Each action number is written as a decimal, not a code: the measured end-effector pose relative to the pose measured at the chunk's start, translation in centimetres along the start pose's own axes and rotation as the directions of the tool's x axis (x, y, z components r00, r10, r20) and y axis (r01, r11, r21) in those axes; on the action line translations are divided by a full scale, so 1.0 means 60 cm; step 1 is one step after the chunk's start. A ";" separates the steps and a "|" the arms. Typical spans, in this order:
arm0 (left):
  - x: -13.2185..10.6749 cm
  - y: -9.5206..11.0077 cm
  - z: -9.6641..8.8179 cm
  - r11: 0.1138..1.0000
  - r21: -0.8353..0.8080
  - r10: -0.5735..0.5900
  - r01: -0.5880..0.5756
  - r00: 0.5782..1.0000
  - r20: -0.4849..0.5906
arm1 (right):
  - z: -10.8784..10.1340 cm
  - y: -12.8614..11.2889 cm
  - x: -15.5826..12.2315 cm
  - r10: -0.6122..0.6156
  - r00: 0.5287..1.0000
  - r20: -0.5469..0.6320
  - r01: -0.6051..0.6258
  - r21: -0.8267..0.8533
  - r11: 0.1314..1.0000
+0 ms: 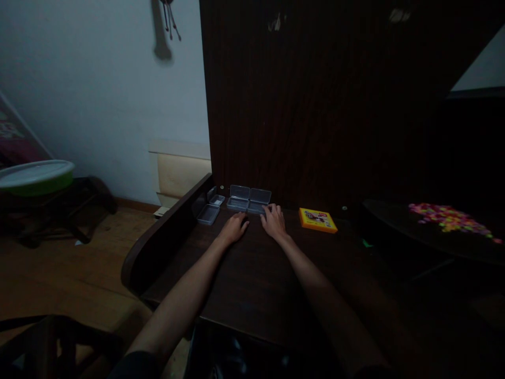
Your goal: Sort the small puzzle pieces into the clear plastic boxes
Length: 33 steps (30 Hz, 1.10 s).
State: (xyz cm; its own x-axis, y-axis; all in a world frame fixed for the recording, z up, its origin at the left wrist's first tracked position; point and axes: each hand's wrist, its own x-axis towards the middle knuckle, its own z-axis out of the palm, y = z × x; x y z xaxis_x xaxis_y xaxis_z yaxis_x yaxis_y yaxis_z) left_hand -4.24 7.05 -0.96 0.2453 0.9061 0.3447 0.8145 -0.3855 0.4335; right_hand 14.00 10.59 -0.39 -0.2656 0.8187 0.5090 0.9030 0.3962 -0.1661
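Observation:
Clear plastic boxes with raised lids stand at the back of the dark wooden desk [252,284]. The middle box [238,204] and the right box [255,208] are side by side. Farther left are a larger clear box [208,215] and a small clear box [217,200]. My left hand [233,228] lies palm down on the desk just in front of the middle box, its fingers loosely bent and holding nothing. At the front right corner of the right box, my right hand [273,221] has its fingers apart, with the fingertips at the box's edge.
A yellow-orange box [317,220] with printed pictures lies right of my hands. Small colourful pieces [450,218] are heaped on a dark surface farther right. A raised side panel [165,231] bounds the desk's left. A green lidded tub [37,179] rests on a stool at far left.

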 end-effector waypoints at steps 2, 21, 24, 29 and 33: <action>-0.002 0.002 -0.003 1.000 -0.011 0.006 -0.006 1.000 0.002 | -0.011 0.021 -0.012 -0.040 0.998 -0.044 0.041 0.005 0.999; -0.003 0.004 -0.011 0.990 0.078 0.111 -0.115 0.993 0.048 | -0.106 0.286 -0.133 0.072 0.992 0.106 -0.050 -0.198 0.979; -0.001 0.002 -0.009 0.983 0.111 0.140 -0.149 0.987 0.083 | -0.125 0.261 -0.144 0.027 0.988 0.152 0.005 -0.205 0.979; -0.002 0.004 -0.011 0.983 0.136 0.110 -0.121 0.990 0.088 | -0.134 0.231 -0.153 -0.125 0.981 0.149 0.127 -0.005 0.992; -0.008 0.010 -0.016 0.995 0.077 0.065 -0.065 0.998 0.002 | -0.111 0.227 -0.157 -0.086 0.993 0.085 0.076 0.118 0.990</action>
State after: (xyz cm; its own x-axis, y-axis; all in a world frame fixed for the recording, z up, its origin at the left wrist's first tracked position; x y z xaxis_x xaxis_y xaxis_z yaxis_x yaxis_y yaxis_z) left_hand -4.39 6.21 -0.04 0.2987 0.8794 0.3706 0.8350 -0.4289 0.3447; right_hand 31.05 5.50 -1.82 -0.3698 0.8140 0.4480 0.8343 0.5031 -0.2254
